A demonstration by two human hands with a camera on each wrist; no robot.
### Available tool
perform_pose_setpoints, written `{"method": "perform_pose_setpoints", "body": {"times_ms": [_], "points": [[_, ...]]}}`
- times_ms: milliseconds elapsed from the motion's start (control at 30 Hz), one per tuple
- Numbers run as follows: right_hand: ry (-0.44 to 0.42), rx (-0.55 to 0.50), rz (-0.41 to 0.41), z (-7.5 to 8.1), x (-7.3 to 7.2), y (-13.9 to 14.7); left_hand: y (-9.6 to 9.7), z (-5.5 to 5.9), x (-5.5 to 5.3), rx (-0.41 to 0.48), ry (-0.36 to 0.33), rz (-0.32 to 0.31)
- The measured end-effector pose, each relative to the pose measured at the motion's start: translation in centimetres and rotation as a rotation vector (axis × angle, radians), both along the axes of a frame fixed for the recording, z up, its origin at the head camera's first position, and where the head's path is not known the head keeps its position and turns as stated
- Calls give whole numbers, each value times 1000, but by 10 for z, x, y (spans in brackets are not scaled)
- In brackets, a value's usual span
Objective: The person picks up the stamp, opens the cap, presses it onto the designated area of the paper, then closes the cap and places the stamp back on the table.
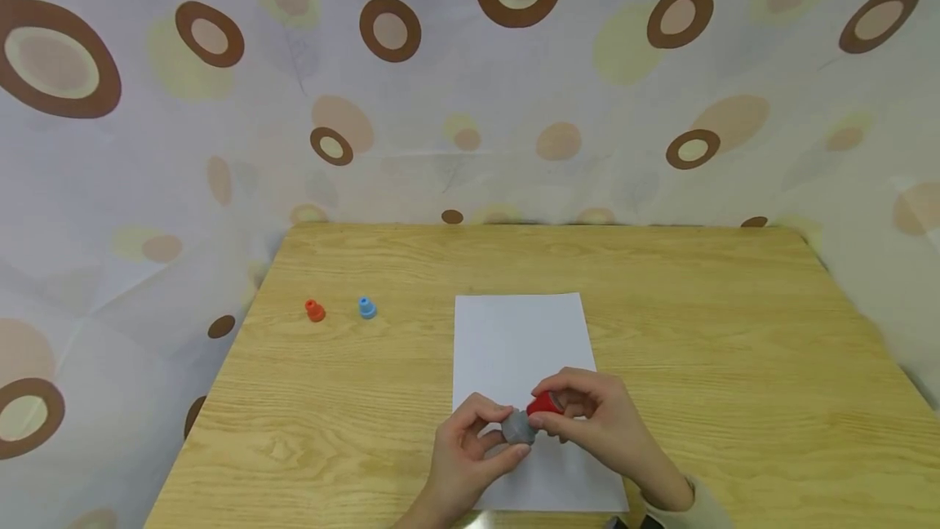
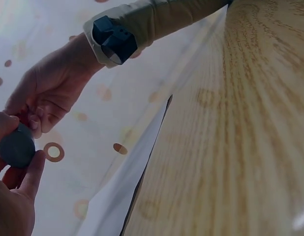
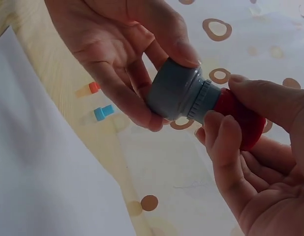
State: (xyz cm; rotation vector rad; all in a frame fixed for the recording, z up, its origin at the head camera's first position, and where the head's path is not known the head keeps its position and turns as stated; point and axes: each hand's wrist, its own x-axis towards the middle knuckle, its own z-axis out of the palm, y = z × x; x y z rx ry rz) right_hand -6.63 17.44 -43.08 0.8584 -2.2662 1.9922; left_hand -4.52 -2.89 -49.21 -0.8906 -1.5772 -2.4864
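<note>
Evidently end to end, on 1 line

The left hand (image 1: 463,451) pinches the grey piece (image 1: 517,428); just right of its fingers, the right hand (image 1: 598,416) pinches the red piece (image 1: 543,406). Their shared long axis runs between the 2 grips, so a twist or pull would likely follow it; neither hand is nearer. The right wrist view shows a ribbed collar (image 3: 203,101) between both sets of fingers, unclear in the head view, where paper (image 1: 517,341) lies beneath the fingers.

- Head: farthest, above the grip on the grey piece (image 1: 517,428), facing forward and down.
- Left wrist: low, near, looking past the grip.
- Right wrist: closest, facing the grip; shares white paper (image 3: 48,152) with head.
</note>
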Motion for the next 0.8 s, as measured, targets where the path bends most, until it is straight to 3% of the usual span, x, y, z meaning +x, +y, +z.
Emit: {"method": "perform_pose_setpoints", "body": {"times_ms": [167, 367, 600, 800], "points": [[-10, -8, -9, 1, 0, 0, -1, 0, -1, -15, 35, -3], [-33, -9, 1, 0, 0, 2, -1, -3, -2, -69, 105, 59], [-65, -13, 7, 3, 0, 3, -4, -2, -2, 1, -61, -78], [-45, -27, 34, 2, -1, 2, -4, 0, -3, 62, -87, -106]]}}
